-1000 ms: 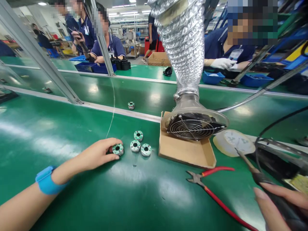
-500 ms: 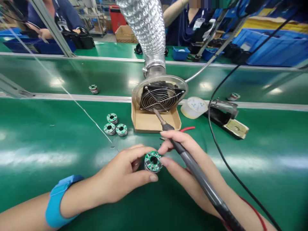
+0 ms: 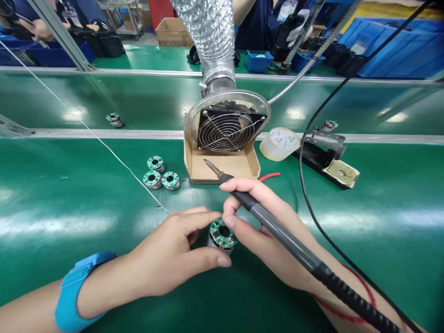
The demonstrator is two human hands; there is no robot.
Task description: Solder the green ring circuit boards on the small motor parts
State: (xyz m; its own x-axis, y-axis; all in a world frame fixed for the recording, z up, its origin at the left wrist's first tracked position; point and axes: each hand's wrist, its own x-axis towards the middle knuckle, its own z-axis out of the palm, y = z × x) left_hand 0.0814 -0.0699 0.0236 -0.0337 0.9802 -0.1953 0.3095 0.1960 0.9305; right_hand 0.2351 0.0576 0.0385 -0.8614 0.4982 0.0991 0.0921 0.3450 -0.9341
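My left hand [image 3: 169, 252] grips a round metal part topped with a green circuit board [image 3: 221, 235] between thumb and fingers, low in the middle of the view. My right hand [image 3: 265, 231] holds a black soldering iron [image 3: 287, 243] like a pen, its fingertips right beside the part. The iron's bare tip [image 3: 210, 166] points up and left over a cardboard tray [image 3: 222, 172], well away from the board. Three matching round parts [image 3: 161, 172] stand in a group on the green bench mat [image 3: 86, 185]. A thin solder wire [image 3: 118, 159] runs across the mat towards my left hand.
A fume extractor fan [image 3: 227, 131] on a silver duct stands behind the tray. To the right lie a tape roll [image 3: 279, 144], an iron stand [image 3: 324, 155] and a black cable [image 3: 308, 194]. Co-workers sit across the belt among blue bins [image 3: 258, 61].
My left hand has lifted one round part from the group to the front of the mat. My right hand has brought the iron in beside it, and the tip has swung left.
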